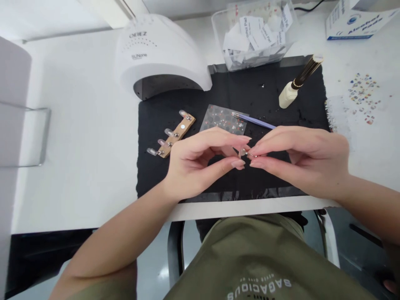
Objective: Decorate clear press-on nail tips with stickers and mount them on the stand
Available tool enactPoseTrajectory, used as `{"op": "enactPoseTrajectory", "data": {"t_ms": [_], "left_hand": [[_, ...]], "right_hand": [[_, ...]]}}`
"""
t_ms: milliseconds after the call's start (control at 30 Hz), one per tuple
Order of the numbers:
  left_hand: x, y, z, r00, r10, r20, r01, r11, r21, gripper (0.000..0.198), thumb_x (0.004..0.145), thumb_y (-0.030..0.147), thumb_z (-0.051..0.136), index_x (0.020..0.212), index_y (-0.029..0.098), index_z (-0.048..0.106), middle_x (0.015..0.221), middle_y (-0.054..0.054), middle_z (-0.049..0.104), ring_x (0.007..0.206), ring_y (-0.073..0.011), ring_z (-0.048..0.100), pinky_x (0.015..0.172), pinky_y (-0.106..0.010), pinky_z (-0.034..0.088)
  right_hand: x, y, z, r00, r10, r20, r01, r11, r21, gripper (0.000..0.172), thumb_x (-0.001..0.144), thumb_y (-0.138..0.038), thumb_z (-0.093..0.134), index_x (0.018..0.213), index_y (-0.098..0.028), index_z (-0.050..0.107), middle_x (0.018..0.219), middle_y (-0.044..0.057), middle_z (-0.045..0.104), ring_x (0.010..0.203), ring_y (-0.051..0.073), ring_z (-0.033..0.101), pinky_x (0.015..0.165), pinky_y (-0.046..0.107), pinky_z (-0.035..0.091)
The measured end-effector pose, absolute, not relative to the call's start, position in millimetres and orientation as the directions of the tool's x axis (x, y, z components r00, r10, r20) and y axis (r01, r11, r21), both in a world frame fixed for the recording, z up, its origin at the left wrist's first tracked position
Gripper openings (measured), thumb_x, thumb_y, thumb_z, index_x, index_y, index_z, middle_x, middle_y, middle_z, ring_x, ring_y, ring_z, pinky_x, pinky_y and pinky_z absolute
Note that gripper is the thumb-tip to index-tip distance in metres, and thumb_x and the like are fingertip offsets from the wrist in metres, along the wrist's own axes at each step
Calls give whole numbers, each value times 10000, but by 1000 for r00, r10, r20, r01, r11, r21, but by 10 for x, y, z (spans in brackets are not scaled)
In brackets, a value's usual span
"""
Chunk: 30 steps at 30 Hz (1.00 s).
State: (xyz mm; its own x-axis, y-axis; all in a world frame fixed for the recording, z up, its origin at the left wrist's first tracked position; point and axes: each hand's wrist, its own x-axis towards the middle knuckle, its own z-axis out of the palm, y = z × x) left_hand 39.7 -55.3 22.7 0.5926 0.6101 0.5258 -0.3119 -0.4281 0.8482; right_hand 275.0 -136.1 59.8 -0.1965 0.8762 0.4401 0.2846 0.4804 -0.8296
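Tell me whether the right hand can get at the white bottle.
Probably yes: the right hand lies just below the bottle, nothing between them on the mat, though its fingers must first release the small piece.

The left hand (pixel 200 162) and the right hand (pixel 300 160) meet over a black mat (pixel 231 85). Their fingertips pinch a tiny clear piece (pixel 242 152), too small to see well. On the mat, just behind the hands, lie a sheet of stickers (pixel 223 118) and a thin purple stick (pixel 254 121). A cream bottle with a dark brush top (pixel 289 93) lies near the mat's back edge. A wooden strip with fake nails (pixel 176 135) sits on the mat's left side. A white nail lamp (pixel 156 54) touches the mat's back corner. Behind the mat stands a clear box of paper bits (pixel 253 35).
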Motion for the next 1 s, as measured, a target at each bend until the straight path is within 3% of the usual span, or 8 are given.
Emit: {"op": "enactPoseTrajectory", "data": {"t_ms": [67, 200, 433, 700, 833, 1000], "left_hand": [[402, -556, 239, 596, 605, 527, -324, -419, 848, 445, 1008, 144, 901, 1417, 314, 864, 1136, -46, 903, 808, -134, 864, 744, -200, 762], [409, -568, 256, 604, 608, 515, -339, -390, 856, 438, 1016, 120, 887, 1427, 270, 853, 1109, -42, 910, 825, -132, 883, 796, -180, 765], [428, -562, 241, 566, 620, 544, -338, -427, 839, 419, 997, 162, 926, 1384, 311, 875, 1067, -23, 909, 831, -142, 887, 737, -177, 760], [436, -547, 226, 544, 607, 580, -359, -457, 814, 451, 980, 122, 932, 1387, 310, 884, 1080, -33, 914, 853, -145, 888, 805, -206, 770], [424, -515, 226, 550, 589, 592, -337, -492, 803, 479, 945, 128, 965, 1385, 301, 887, 1051, -46, 920, 813, -136, 875, 787, -191, 755], [399, -510, 227, 562, 575, 594, -305, -524, 796, 510, 935, 109, 963, 1400, 301, 880, 1038, -56, 928, 859, -169, 896, 844, -245, 776]], "right_hand": [[2749, -1364, 621, -194, 877, 439, 287, 479, -830, 93, 1028, -223, 901, 1054, -310, 879, 995, -54, 906, 816, 117, 824, 787, 256, 680], [2753, -1364, 645, -229, 863, 451, 269, 502, -822, 119, 1018, -193, 910, 1032, -307, 879, 1046, -45, 918, 901, 135, 860, 891, 271, 711], [2767, -1354, 614, -251, 833, 493, 208, 544, -813, 147, 1060, -162, 820, 1108, -286, 880, 1068, -3, 910, 911, 138, 855, 829, 257, 709], [2802, -1344, 618, -280, 834, 476, 225, 539, -812, 138, 1094, -154, 791, 1158, -252, 864, 1101, -18, 921, 982, 100, 864, 905, 200, 695], [2800, -1343, 638, -295, 871, 392, 192, 456, -869, 186, 1079, -173, 799, 1126, -330, 888, 1101, -44, 917, 993, 141, 877, 935, 269, 725], [2786, -1361, 633, -217, 959, 183, 74, 203, -976, 174, 1024, -208, 851, 1085, -363, 900, 1112, -38, 914, 937, 184, 885, 936, 327, 765]]}}
